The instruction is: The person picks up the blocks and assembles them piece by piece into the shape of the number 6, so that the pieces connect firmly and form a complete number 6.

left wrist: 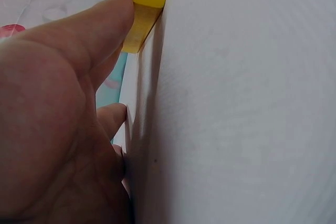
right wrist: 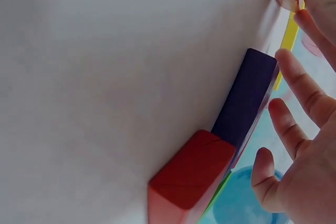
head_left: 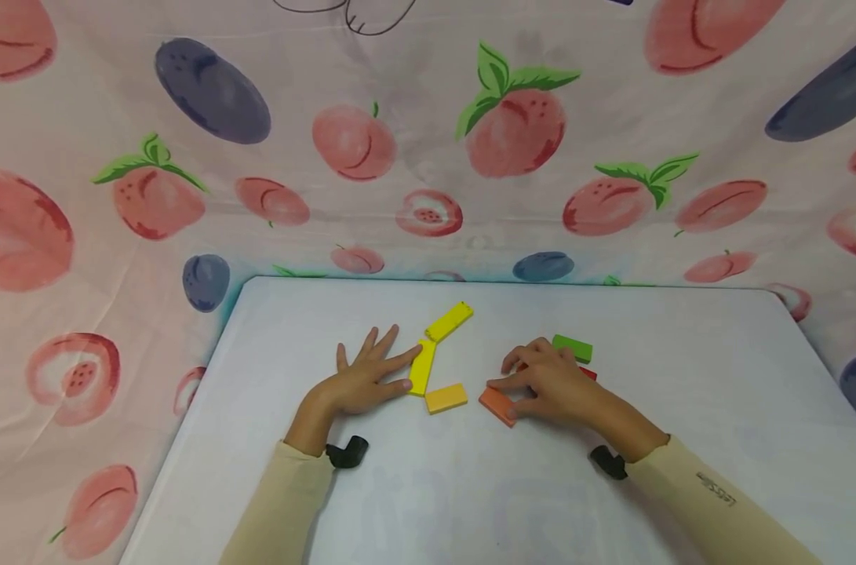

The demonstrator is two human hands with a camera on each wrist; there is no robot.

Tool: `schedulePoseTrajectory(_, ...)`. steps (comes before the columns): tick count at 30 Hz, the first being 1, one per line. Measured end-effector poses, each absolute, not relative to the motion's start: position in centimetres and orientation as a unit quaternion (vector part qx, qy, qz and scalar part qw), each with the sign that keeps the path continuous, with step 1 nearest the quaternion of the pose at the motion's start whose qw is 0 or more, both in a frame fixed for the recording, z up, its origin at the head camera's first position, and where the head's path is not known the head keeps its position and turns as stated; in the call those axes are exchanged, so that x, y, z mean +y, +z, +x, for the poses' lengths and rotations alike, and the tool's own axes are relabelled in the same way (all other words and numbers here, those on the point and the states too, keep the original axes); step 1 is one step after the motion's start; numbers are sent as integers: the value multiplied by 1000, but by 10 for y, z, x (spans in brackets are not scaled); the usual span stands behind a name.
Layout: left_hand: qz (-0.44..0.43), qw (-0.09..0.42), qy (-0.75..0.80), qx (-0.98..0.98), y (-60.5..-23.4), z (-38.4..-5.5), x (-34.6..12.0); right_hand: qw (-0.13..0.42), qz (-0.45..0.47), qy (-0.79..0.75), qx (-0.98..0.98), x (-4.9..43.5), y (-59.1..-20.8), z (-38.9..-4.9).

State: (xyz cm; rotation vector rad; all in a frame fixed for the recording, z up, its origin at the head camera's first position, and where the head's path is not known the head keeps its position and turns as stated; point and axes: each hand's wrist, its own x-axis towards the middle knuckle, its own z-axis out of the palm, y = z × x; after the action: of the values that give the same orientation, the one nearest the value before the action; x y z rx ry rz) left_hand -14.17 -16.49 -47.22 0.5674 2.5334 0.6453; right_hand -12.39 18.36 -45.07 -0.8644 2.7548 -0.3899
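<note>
A: Head view. Hands?

B: Right hand (head_left: pixel 551 384) is pinching the orange block (head_left: pixel 497 408), thumb and index finger, just right of the amber block (head_left: pixel 446 399), a gap showing between. Left hand (head_left: pixel 360 384) is spreading out with fingers extended, index finger and thumb touching the middle yellow block (head_left: pixel 421 369) on its left side, not gripping. Far yellow block (head_left: pixel 449 322) is angling off its far end toward far right. Green block (head_left: pixel 573 348) and red block (head_left: pixel 588 373) are lying right of the orange one, partly behind the right hand.

A: Technique?

B: Looks like orange is being positioned by amber. I'd be sliding it flat on the white tabletop (head_left: pixel 413 494), slowly, stopping at first contact. Pushing hard is risking skewing amber.

A: Left wrist view?

B: Thumb is touching yellow near its end. I'd be pressing lightly: bracing, not shoving it right.

A: Right wrist view?

B: Grip is sitting on orange. Purple block (right wrist: pixel 245 95) is lying near the loose fingers; can't tell if they're touching. I'd be lifting those clear so they aren't dragging purple along.
</note>
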Motion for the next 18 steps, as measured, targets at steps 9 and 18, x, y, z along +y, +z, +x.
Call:
schedulePoseTrajectory(9, 207, 231, 235, 921, -471, -143, -165, 114, -307, -124, 937, 182, -451, -128)
schedulePoseTrajectory(18, 207, 230, 235, 922, -474, -143, -165, 120, -320, -117, 932, 181, -455, -130)
